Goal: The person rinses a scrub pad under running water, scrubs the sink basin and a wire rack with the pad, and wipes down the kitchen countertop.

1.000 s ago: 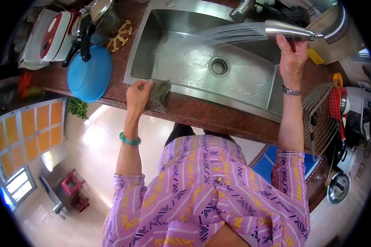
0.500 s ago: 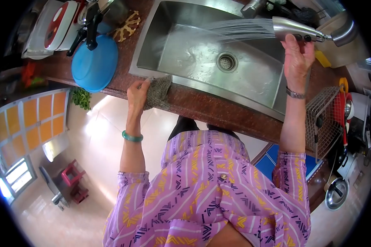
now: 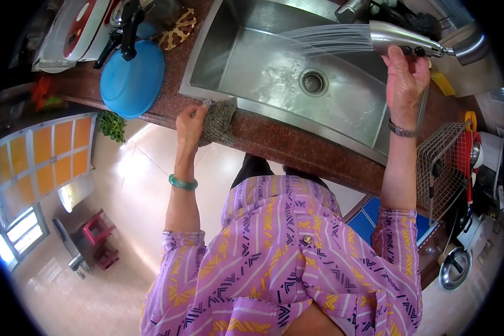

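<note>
My right hand (image 3: 406, 78) grips a silver faucet sprayer (image 3: 395, 38) over the right side of the steel sink (image 3: 257, 106). Water shoots leftward from it in thin streams across the basin, and the drain (image 3: 313, 83) lies below them. At the sink's front left corner, my left hand (image 3: 191, 124) is closed on the edge of a grey-brown cloth (image 3: 218, 122). The cloth hangs over the front of the brown stone counter (image 3: 274, 137).
Left of the sink are a blue plastic basin (image 3: 131, 81), black-handled cookware (image 3: 130, 31) and a wooden trivet (image 3: 178, 29). A wire basket (image 3: 439, 168) stands at right, near a metal lid (image 3: 455, 269). Green leaves (image 3: 112, 126) show beyond the counter's left edge.
The view has shifted slightly, so the sink and counter sit a little further right. Both hands keep their holds, and water still runs from the sprayer.
</note>
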`<state>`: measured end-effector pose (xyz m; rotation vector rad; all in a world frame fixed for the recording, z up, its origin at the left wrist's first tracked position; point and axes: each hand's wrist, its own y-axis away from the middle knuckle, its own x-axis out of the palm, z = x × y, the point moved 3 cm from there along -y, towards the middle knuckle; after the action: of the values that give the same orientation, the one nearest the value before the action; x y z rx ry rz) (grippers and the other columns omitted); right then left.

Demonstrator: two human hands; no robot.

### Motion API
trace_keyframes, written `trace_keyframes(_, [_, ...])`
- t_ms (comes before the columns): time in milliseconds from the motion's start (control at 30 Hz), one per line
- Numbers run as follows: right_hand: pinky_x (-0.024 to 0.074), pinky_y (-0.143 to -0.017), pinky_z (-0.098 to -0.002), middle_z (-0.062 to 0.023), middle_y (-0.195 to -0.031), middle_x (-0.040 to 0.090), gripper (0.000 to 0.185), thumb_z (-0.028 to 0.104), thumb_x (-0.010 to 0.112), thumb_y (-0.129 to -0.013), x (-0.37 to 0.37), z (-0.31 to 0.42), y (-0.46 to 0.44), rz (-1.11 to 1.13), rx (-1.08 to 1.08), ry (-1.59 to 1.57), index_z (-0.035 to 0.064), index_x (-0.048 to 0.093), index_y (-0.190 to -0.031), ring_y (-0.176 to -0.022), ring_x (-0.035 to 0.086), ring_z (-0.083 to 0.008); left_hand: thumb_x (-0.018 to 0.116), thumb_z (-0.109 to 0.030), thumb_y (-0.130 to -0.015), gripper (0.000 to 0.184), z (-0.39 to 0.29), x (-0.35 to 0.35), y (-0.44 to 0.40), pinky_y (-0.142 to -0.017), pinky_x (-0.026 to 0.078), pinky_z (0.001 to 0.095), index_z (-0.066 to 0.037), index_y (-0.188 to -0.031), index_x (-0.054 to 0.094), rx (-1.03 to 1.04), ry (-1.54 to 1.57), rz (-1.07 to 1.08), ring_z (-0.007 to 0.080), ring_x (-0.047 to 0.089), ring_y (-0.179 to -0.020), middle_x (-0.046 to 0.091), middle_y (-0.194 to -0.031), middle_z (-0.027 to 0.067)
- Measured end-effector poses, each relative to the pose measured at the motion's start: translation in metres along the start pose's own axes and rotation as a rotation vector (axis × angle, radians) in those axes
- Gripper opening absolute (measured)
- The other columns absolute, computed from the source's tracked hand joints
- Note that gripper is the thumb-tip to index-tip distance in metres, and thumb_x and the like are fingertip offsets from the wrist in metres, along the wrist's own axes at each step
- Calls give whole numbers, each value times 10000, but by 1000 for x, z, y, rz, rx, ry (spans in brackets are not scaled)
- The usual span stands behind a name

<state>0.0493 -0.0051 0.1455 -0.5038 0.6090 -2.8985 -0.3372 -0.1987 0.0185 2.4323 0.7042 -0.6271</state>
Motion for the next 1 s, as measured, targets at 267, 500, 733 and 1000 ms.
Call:
trace_keyframes(267, [484, -870, -371, -70, -1064, 604, 320, 26, 630, -841, 0, -10, -11, -31, -87, 19, 65, 522, -1140, -975, 590, -173, 610, -323, -796, 378, -1, 1, 0, -726, 459, 343, 36, -901, 662, 22, -68, 4, 247, 616, -763, 656, -817, 196])
trace_keyframes(500, [484, -883, -359, -63, -1104, 582, 415, -3, 619, -838, -2, -10, -15, -62, -126, 80, 83, 478, -1218, -1006, 576, -167, 621, -331, -793, 378, 6, 5, -4, -737, 463, 348, 24, -914, 665, 13, -52, 34, 269, 626, -779, 661, -830, 197])
trace_keyframes(733, [476, -814, -247, -41, -1020, 590, 406, 0, 704, -769, 14, -2, -14, -169, -155, 22, 45, 517, -1126, -900, 572, -108, 625, -343, -792, 376, 8, 9, -8, -707, 462, 355, 23, -870, 666, 53, -49, 55, 268, 621, -735, 653, -785, 203])
trace_keyframes(1000, [474, -913, -295, -66, -1151, 562, 447, -67, 608, -821, -4, -11, -16, -127, -129, 58, 64, 492, -1232, -1030, 556, -152, 627, -342, -793, 382, -2, 10, -11, -675, 457, 336, 32, -868, 656, 82, -110, 111, 223, 590, -681, 642, -738, 181])
